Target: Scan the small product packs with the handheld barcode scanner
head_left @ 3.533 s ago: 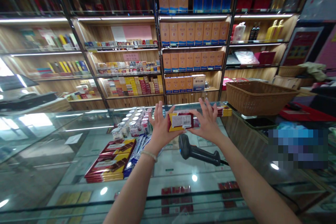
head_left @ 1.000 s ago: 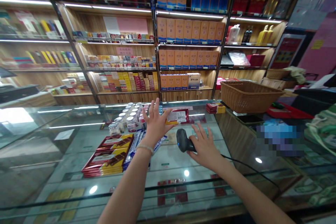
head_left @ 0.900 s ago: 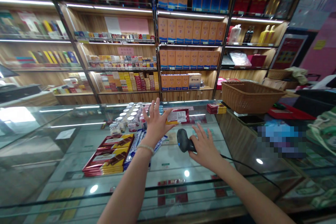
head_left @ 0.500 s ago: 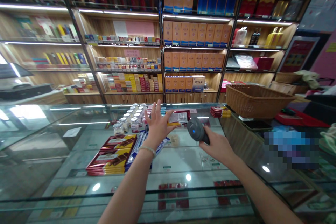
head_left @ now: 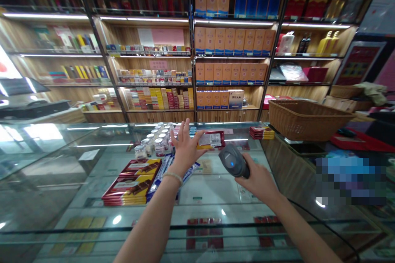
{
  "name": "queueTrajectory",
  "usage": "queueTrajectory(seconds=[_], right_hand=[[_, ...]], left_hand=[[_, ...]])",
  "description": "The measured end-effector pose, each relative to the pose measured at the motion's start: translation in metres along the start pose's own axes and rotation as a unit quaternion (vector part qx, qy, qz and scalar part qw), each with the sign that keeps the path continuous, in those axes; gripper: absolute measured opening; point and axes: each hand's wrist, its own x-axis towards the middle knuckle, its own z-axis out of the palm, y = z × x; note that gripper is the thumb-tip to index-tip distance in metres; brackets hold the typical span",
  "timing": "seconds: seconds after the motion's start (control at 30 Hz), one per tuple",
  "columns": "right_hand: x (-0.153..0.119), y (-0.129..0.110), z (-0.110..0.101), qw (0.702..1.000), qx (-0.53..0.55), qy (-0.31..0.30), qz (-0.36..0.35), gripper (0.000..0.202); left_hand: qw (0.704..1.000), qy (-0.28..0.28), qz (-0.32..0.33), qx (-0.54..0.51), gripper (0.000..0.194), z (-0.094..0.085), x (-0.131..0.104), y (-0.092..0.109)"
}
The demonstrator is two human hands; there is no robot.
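My left hand (head_left: pixel 187 148) pinches the left end of a red and yellow chocolate bar (head_left: pixel 212 139) between thumb and forefinger, other fingers raised. The bar's white label with a barcode faces me. My right hand (head_left: pixel 259 178) is wrapped around a dark grey barcode scanner (head_left: pixel 233 161) with a blue light, just below and right of the bar. Left of my left wrist, red and yellow chocolate bars (head_left: pixel 132 183) lie in stacks on the glass counter (head_left: pixel 216 189). Blue wrapped bars (head_left: pixel 159 176) lie beside them, partly hidden by my left arm.
Several lidded jars (head_left: pixel 159 146) stand behind the stacks. A small stack of chocolate bars (head_left: pixel 261 132) lies at the back right, near a wicker basket (head_left: pixel 308 121). A black cable (head_left: pixel 324 222) runs along the lower right. Shelves with boxes (head_left: pixel 230 74) fill the back wall.
The scanner has moved slightly down and away from the bar, and its head has tilted. My left hand keeps the bar nearly in place. The cable now shows at lower right.
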Motion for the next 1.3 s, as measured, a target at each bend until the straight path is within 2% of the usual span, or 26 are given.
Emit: queueTrajectory(seconds=[0.23,0.37,0.5,0.73,0.93,1.3], right_hand=[[-0.001,0.002,0.001,1.000,0.001,0.001,-0.013,0.036],[-0.002,0.002,-0.001,0.999,0.031,0.022,-0.012,0.043],[0.000,0.006,0.002,0.999,0.003,0.038,-0.024,0.049],[0.006,0.015,0.012,0.995,-0.075,0.055,-0.026,0.029],[0.010,0.019,0.024,0.973,-0.115,0.126,-0.155,0.023],[0.008,0.007,0.034,0.971,-0.171,0.045,-0.161,0.028]], left_hand=[[1.000,-0.001,0.001,0.000,0.069,0.000,0.000,0.001],[1.000,-0.001,0.001,0.001,0.066,-0.003,0.001,0.003],[1.000,-0.003,0.000,0.003,0.066,-0.004,0.002,0.004],[1.000,-0.004,-0.010,0.002,0.064,-0.004,0.002,0.002],[1.000,-0.003,-0.007,0.000,0.065,-0.004,0.001,0.003],[1.000,-0.001,-0.004,0.001,0.067,-0.002,0.001,0.001]])
